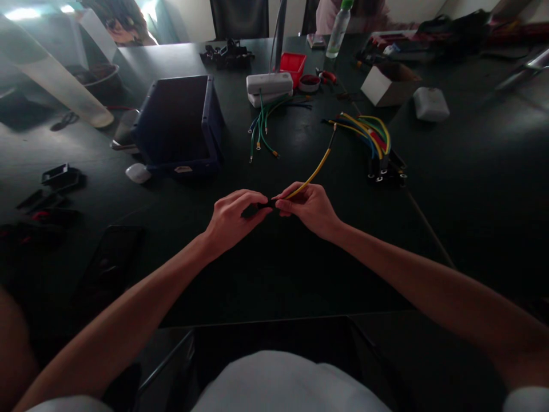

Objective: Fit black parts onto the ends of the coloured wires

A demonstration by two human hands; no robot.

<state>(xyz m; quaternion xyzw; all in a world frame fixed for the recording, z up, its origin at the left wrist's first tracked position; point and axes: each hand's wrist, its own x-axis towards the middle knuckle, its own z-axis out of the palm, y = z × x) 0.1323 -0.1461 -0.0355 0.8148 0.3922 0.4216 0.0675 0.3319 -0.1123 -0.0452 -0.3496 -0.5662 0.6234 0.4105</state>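
My right hand point(312, 207) pinches a yellow wire point(316, 171) close to its near end. From there the wire curves up and away to the right, ending in a black sleeve and a metal lug. My left hand point(237, 216) is closed in a pinch right beside that near end, thumb and forefinger almost meeting the right fingertips. Something small and dark sits between the left fingertips, too small to make out. Beyond the hands lies a bunch of green wires point(262, 127) with lugs. To the right is a bundle of yellow, blue and green wires point(377, 134).
A dark blue bin point(178, 123) stands left of centre, with black plastic parts point(62, 177) and a phone point(112, 252) nearer me. At the back are a white power strip point(269, 83), red tray point(293, 66), bottle point(338, 31) and white box point(381, 86). People sit across the table.
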